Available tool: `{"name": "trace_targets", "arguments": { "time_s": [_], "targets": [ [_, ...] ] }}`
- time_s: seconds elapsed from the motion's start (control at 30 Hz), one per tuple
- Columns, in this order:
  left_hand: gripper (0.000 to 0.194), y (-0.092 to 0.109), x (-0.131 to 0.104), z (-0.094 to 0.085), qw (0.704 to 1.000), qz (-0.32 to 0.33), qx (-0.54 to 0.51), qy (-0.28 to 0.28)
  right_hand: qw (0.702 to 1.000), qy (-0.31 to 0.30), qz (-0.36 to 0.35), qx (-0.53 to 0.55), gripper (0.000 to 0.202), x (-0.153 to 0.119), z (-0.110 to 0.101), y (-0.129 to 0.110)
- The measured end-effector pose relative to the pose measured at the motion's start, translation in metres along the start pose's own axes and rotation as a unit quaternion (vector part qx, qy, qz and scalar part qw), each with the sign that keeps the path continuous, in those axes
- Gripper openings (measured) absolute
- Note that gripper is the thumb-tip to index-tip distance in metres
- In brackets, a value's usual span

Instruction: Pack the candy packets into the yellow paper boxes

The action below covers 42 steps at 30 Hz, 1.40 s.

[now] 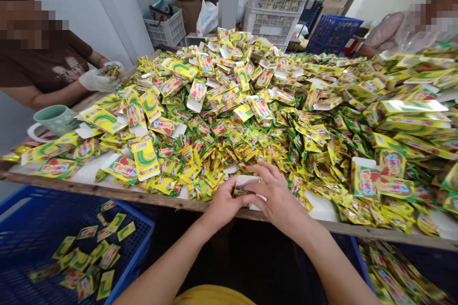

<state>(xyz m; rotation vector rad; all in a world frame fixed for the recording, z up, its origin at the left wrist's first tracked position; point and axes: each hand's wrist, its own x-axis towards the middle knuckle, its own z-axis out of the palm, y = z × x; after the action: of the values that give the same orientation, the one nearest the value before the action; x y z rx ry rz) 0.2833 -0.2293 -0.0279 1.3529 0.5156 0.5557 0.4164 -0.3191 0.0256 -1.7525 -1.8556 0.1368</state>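
Note:
A small candy carton (248,180) with a white flap showing is held between my hands at the table's near edge. My left hand (224,202) is closed around its left end. My right hand (278,195) curls over the right side, with thumb and fingers on the carton; my fingers cover most of it. Just beyond lie loose yellow-and-green candy packets (250,143), heaped on the table. Flattened or open printed cartons (197,93) lie over the heap. One yellow carton (145,158) rests left of my hands, barcode end up.
A blue crate (143,233) with several filled cartons stands below left; another blue crate (362,267) holds cartons below right. A green mug (55,120) stands at the table's left. Across it, a co-worker's gloved hands (100,78) hold packets. Stacked white crates (274,14) stand behind.

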Motion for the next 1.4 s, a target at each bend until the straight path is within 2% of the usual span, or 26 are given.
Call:
{"name": "trace_targets", "arguments": {
  "time_s": [0.07,0.13,0.2,0.27,0.33,0.37,0.43,0.5,0.57,0.67,0.77,0.87,0.97,1.13,1.3,1.4],
  "targets": [
    [0.032,0.000,-0.001,-0.002,1.000,-0.005,0.010,-0.003,0.997,0.008,0.028,0.073,0.015,-0.009,0.004,0.002],
    [0.034,0.003,-0.005,-0.006,1.000,-0.004,0.015,-0.022,0.973,0.085,0.125,0.176,0.019,-0.018,0.010,0.003],
    [0.035,0.008,-0.010,-0.013,0.999,-0.011,0.010,-0.044,0.912,0.146,0.250,0.290,0.020,-0.025,0.018,0.002],
    [0.036,0.014,-0.013,-0.018,0.998,-0.025,0.001,-0.063,0.848,0.128,0.323,0.401,0.023,-0.026,0.027,-0.002],
    [0.034,0.018,-0.014,-0.021,0.996,-0.044,-0.005,-0.079,0.816,0.086,0.334,0.464,0.020,-0.021,0.033,-0.006],
    [0.033,0.019,-0.013,-0.021,0.995,-0.055,-0.013,-0.083,0.817,0.082,0.327,0.469,0.016,-0.018,0.034,-0.007],
    [0.034,0.018,-0.009,-0.018,0.994,-0.074,-0.045,-0.060,0.844,0.111,0.299,0.430,0.012,-0.012,0.035,-0.009],
    [0.030,0.014,-0.004,-0.014,0.994,-0.074,-0.085,-0.001,0.874,0.157,0.267,0.374,0.017,-0.007,0.034,-0.009],
    [0.025,0.009,-0.001,-0.010,0.993,-0.054,-0.091,0.059,0.886,0.178,0.242,0.352,0.021,-0.004,0.033,-0.008],
    [0.025,0.002,0.001,-0.009,0.993,-0.022,-0.034,0.111,0.879,0.178,0.245,0.368,0.019,-0.002,0.035,-0.006],
    [0.026,0.000,0.002,-0.011,0.991,0.008,0.029,0.129,0.860,0.196,0.288,0.374,0.015,0.001,0.041,-0.004],
    [0.026,0.003,0.005,-0.014,0.991,0.035,0.066,0.113,0.844,0.217,0.310,0.380,0.013,0.003,0.047,-0.003],
    [0.015,0.005,0.006,-0.018,0.985,0.089,0.126,0.082,0.848,0.227,0.291,0.381,0.010,0.000,0.048,-0.001],
    [0.008,0.005,0.000,-0.025,0.953,0.212,0.207,0.068,0.897,0.212,0.182,0.342,0.011,-0.014,0.042,-0.003],
    [0.020,0.005,-0.006,-0.032,0.951,0.223,0.215,-0.014,0.935,0.211,0.123,0.259,0.021,-0.026,0.039,-0.007],
    [0.029,-0.001,-0.011,-0.038,0.942,0.243,0.229,-0.040,0.946,0.208,0.096,0.230,0.027,-0.032,0.045,-0.007]
  ]
}}
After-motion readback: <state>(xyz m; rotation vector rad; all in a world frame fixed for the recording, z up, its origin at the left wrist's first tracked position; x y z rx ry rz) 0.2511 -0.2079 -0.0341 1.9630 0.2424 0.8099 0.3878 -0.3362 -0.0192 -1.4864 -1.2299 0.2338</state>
